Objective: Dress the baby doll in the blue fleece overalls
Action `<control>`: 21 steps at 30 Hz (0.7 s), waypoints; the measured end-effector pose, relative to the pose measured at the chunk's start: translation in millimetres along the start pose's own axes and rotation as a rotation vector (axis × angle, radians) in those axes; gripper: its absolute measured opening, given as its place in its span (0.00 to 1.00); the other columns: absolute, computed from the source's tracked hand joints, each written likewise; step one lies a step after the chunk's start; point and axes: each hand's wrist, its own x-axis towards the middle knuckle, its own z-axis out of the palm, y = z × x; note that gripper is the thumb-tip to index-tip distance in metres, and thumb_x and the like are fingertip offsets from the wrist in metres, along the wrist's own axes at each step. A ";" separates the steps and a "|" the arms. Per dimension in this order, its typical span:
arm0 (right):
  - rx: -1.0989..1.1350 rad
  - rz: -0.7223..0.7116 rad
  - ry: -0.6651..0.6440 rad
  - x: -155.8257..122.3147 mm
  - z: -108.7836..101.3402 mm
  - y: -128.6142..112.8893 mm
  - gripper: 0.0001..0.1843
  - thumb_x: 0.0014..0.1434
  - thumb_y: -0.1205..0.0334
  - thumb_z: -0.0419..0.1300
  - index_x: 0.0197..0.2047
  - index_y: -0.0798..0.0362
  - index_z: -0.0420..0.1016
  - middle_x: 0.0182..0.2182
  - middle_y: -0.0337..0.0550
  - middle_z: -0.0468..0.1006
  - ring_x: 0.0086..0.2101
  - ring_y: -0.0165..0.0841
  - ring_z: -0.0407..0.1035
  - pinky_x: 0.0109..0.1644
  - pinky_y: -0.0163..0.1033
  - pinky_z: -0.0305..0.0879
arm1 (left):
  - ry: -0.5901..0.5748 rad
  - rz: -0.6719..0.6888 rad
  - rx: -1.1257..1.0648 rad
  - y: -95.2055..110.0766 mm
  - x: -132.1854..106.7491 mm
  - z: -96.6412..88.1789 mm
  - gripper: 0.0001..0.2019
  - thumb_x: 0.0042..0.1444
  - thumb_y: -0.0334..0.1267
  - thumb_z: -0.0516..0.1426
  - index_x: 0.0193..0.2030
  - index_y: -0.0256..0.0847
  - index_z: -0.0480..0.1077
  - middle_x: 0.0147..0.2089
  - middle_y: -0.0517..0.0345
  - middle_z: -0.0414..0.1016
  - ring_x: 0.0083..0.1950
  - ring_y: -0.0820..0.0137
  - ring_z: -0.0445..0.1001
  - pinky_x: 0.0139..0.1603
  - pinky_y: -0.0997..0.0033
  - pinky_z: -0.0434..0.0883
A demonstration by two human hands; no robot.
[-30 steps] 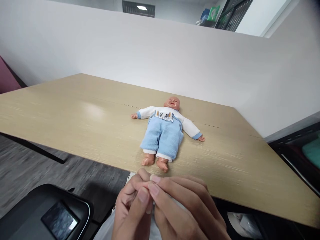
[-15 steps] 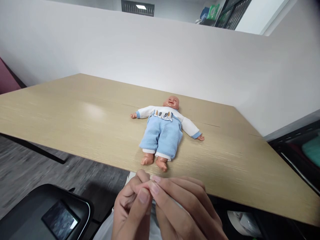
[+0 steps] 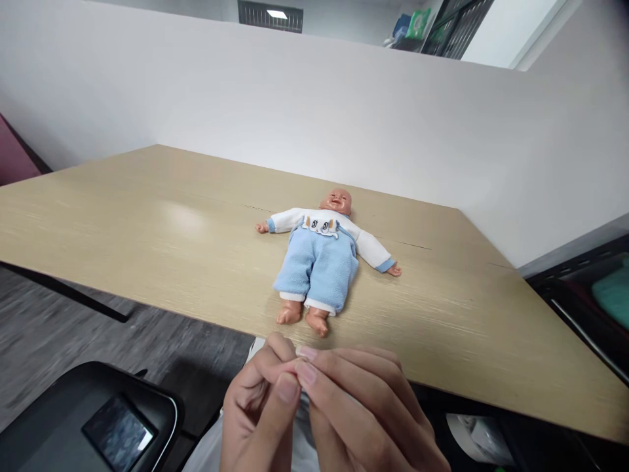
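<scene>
Poss. risk: doll (image 3: pixel 317 262) lies on its back w/ feet (image 3: pixel 289 313) nr front edge of worktop (image 3: pixel 147 223), so a careless fwd bump could shove it askew; L hand (image 3: pixel 260 406) & R hand (image 3: pixel 368 406) both mostly closed, fingers bent, tips touching each other nr that edge, apart from doll; can't tell if sth tiny's pinched between

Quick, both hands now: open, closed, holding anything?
Left hand: closed, fingertips touching the right's; can't tell if holding anything.
Right hand: closed, fingertips touching the left's; can't tell if holding anything.
</scene>
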 end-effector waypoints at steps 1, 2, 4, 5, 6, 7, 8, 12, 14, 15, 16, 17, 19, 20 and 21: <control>0.001 -0.011 0.001 0.9 -0.2 -0.5 0.06 0.63 0.78 0.70 0.41 0.60 0.85 0.39 0.42 0.90 0.39 0.29 0.85 0.43 0.32 0.84 | 0.011 -0.001 -0.012 2.2 -1.0 1.5 0.20 0.59 0.54 0.71 0.27 0.41 0.76 0.29 0.59 0.64 0.34 0.68 0.66 0.42 0.66 0.72; 0.003 -0.018 -0.001 1.6 -0.4 -1.0 0.05 0.62 0.78 0.71 0.40 0.61 0.85 0.38 0.43 0.90 0.39 0.30 0.85 0.43 0.32 0.84 | 0.021 0.006 -0.022 4.7 -2.1 3.0 0.20 0.59 0.52 0.71 0.27 0.41 0.76 0.29 0.59 0.64 0.34 0.68 0.66 0.41 0.67 0.71; 0.010 -0.018 -0.008 2.3 -1.2 -1.7 0.05 0.63 0.78 0.70 0.40 0.61 0.85 0.38 0.43 0.90 0.39 0.30 0.85 0.44 0.32 0.83 | 0.035 0.036 -0.023 9.4 -3.7 6.0 0.19 0.60 0.49 0.71 0.27 0.40 0.75 0.29 0.59 0.64 0.34 0.69 0.66 0.40 0.68 0.69; 0.011 -0.018 -0.008 2.4 -1.6 -1.7 0.05 0.64 0.78 0.69 0.40 0.61 0.85 0.38 0.42 0.90 0.39 0.29 0.85 0.44 0.32 0.83 | 0.038 0.051 -0.012 11.1 -4.1 7.1 0.19 0.60 0.48 0.71 0.26 0.40 0.75 0.29 0.59 0.64 0.34 0.69 0.66 0.40 0.68 0.68; 0.008 -0.013 -0.006 2.3 -2.3 -1.5 0.05 0.65 0.78 0.69 0.41 0.60 0.85 0.38 0.42 0.90 0.39 0.29 0.85 0.44 0.32 0.83 | 0.037 0.058 0.004 12.3 -4.3 7.8 0.19 0.61 0.48 0.71 0.26 0.40 0.75 0.29 0.59 0.65 0.34 0.69 0.66 0.40 0.69 0.68; 0.001 -0.017 -0.011 2.2 -3.1 -1.0 0.06 0.66 0.78 0.68 0.41 0.60 0.85 0.38 0.42 0.90 0.39 0.29 0.85 0.44 0.32 0.83 | 0.035 0.057 0.018 12.9 -4.3 8.1 0.19 0.61 0.49 0.71 0.26 0.40 0.75 0.29 0.59 0.65 0.34 0.69 0.67 0.40 0.69 0.68; -0.010 -0.023 -0.017 1.9 -4.0 -0.3 0.06 0.66 0.77 0.68 0.42 0.60 0.85 0.38 0.42 0.90 0.39 0.29 0.85 0.44 0.32 0.84 | 0.034 0.051 0.029 13.0 -4.2 8.1 0.19 0.60 0.49 0.71 0.26 0.40 0.75 0.29 0.59 0.65 0.34 0.69 0.67 0.40 0.69 0.69; -0.060 -0.039 -0.067 -3.1 -6.1 0.2 0.05 0.67 0.77 0.67 0.43 0.60 0.84 0.39 0.44 0.90 0.41 0.30 0.85 0.47 0.32 0.84 | 0.042 0.037 0.031 9.6 -4.0 6.7 0.19 0.59 0.49 0.72 0.27 0.40 0.76 0.30 0.59 0.66 0.34 0.70 0.67 0.40 0.70 0.69; -0.072 -0.014 -0.037 -8.2 -3.3 -2.3 0.05 0.67 0.76 0.68 0.44 0.60 0.85 0.39 0.44 0.90 0.41 0.30 0.85 0.48 0.32 0.83 | 0.053 0.018 0.008 7.2 -4.2 6.2 0.18 0.59 0.49 0.72 0.27 0.39 0.77 0.30 0.60 0.66 0.34 0.70 0.67 0.40 0.70 0.69; -0.074 0.016 -0.010 -11.0 -0.7 -4.0 0.05 0.67 0.76 0.68 0.44 0.60 0.85 0.38 0.44 0.90 0.41 0.31 0.85 0.48 0.33 0.84 | 0.062 0.007 -0.003 6.1 -4.3 6.0 0.18 0.59 0.49 0.73 0.27 0.39 0.77 0.30 0.60 0.66 0.34 0.71 0.67 0.40 0.70 0.69; -0.073 0.053 0.026 -13.8 2.4 -5.8 0.06 0.67 0.76 0.68 0.44 0.59 0.85 0.38 0.44 0.90 0.41 0.31 0.85 0.48 0.35 0.84 | 0.074 -0.004 -0.012 5.1 -4.3 6.0 0.18 0.58 0.48 0.73 0.27 0.39 0.77 0.30 0.60 0.66 0.34 0.71 0.67 0.41 0.70 0.69; -0.071 0.092 0.059 -16.2 5.9 -7.4 0.06 0.67 0.77 0.67 0.44 0.59 0.85 0.37 0.44 0.90 0.40 0.32 0.86 0.47 0.36 0.84 | 0.087 -0.014 -0.017 4.3 -4.2 6.2 0.17 0.57 0.48 0.74 0.28 0.39 0.77 0.30 0.60 0.66 0.35 0.71 0.67 0.41 0.70 0.69; -0.061 0.130 0.100 -19.4 12.5 -9.2 0.07 0.67 0.77 0.67 0.44 0.59 0.85 0.37 0.45 0.90 0.40 0.34 0.86 0.46 0.37 0.84 | 0.117 -0.031 -0.020 3.4 -3.6 6.8 0.17 0.55 0.48 0.75 0.28 0.39 0.78 0.30 0.60 0.67 0.35 0.70 0.68 0.42 0.70 0.70; -0.053 0.124 0.109 -20.1 15.3 -9.3 0.07 0.67 0.78 0.68 0.45 0.59 0.85 0.37 0.45 0.90 0.40 0.34 0.86 0.45 0.37 0.84 | 0.131 -0.037 -0.021 3.2 -3.2 7.1 0.18 0.55 0.48 0.75 0.27 0.39 0.78 0.30 0.60 0.68 0.35 0.69 0.69 0.42 0.70 0.70; -0.042 0.109 0.113 -20.4 17.6 -9.0 0.07 0.66 0.78 0.68 0.45 0.59 0.85 0.38 0.46 0.90 0.39 0.34 0.86 0.44 0.37 0.84 | 0.141 -0.040 -0.020 3.2 -2.8 7.5 0.18 0.54 0.49 0.75 0.27 0.39 0.78 0.30 0.59 0.68 0.35 0.69 0.69 0.42 0.70 0.71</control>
